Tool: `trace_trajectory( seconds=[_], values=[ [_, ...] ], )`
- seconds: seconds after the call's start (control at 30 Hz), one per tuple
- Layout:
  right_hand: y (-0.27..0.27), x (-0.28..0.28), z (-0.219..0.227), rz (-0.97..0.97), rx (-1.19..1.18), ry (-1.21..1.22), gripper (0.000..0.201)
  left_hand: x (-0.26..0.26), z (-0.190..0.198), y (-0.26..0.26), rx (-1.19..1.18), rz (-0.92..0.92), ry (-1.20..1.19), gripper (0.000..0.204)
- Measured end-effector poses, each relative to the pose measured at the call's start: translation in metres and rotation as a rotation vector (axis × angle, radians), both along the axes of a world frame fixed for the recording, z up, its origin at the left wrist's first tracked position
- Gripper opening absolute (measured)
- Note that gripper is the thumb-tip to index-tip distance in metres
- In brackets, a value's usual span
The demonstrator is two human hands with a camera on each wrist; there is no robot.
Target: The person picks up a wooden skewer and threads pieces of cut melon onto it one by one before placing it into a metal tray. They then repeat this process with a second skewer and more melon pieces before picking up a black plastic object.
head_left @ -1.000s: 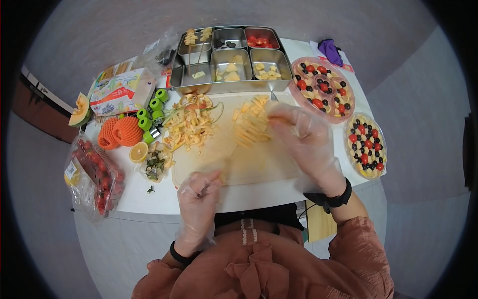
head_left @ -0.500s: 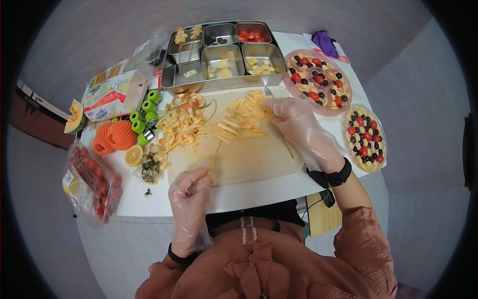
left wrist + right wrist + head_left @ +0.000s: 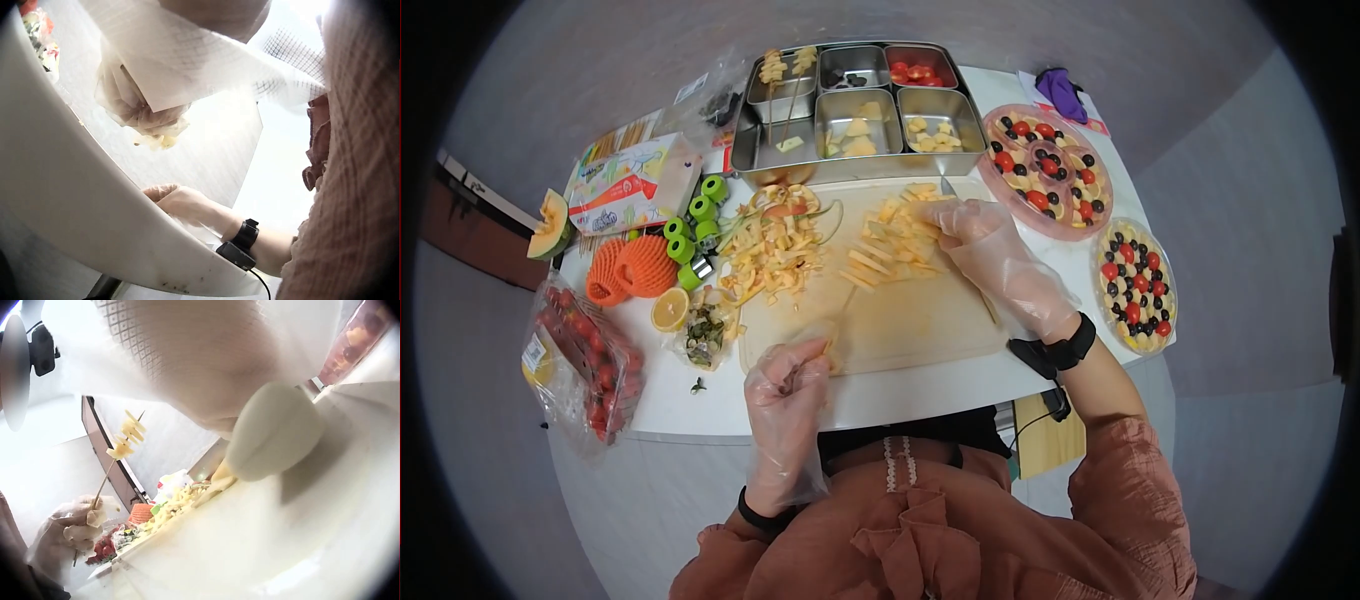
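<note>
My gloved left hand (image 3: 785,390), at the front of the cutting board (image 3: 900,335), grips a wooden skewer (image 3: 104,481) that slants upward. Several thin yellow fruit slices (image 3: 132,430) are threaded near its tip. My gloved right hand (image 3: 1000,260) reaches over the far right of the board, fingertips at a pile of yellow fruit strips (image 3: 875,262); whether they pinch a strip I cannot tell. The blade tip of a knife (image 3: 946,186) shows just beyond that hand. A pale rounded object (image 3: 275,434) looms close beneath the hand in the right wrist view.
Fruit peelings (image 3: 775,245) heap on the board's left. Behind stands a steel tray (image 3: 860,165) with compartments of cut fruit and two filled skewers. Two decorated fruit platters, one pink-rimmed (image 3: 990,185), sit right. Green cutters (image 3: 680,240), orange foam nets (image 3: 647,267) and bagged tomatoes (image 3: 595,360) lie left.
My right hand has lowered onto the strips, which now spread farther left across the board. My left hand has shifted slightly left, still gripping the skewer.
</note>
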State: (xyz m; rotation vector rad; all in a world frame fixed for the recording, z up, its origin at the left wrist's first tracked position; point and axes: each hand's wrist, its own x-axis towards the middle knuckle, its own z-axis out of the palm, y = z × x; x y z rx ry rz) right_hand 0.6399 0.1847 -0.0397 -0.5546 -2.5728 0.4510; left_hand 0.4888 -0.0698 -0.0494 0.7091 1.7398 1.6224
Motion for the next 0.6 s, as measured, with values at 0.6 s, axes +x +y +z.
trace_trajectory(
  seconds=[0.6],
  values=[
    [-0.0045,-0.0042,0.0027,-0.02,0.175,0.031,0.008,0.0015,0.0024,-0.0027,-0.007,-0.008,0.011,0.02]
  ],
)
